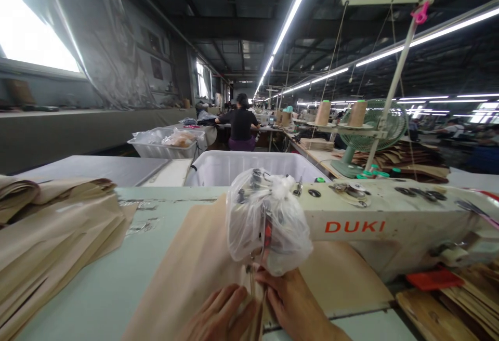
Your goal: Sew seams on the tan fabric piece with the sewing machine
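A white sewing machine (354,226) marked DUKI stands before me, its needle end wrapped in a clear plastic bag (241,216). Under the needle lies a large tan sheet of material (183,263), fabric or paper-like; it spreads out on both sides of the needle. My left hand (224,312) rests on this sheet just left of the seam line, fingers laid over it. Close to the presser foot, my right hand (290,299) has its thumb and finger closed on the sheet's folded edge. The fingertips are partly hidden by the bag and the material.
Stacked tan pieces (66,242) lie on the left of the table. Behind the machine is a white bin (249,161). Thread cones (356,114) and a green fan (374,128) stand at right. A person (241,122) sits ahead. A red object (434,279) lies right.
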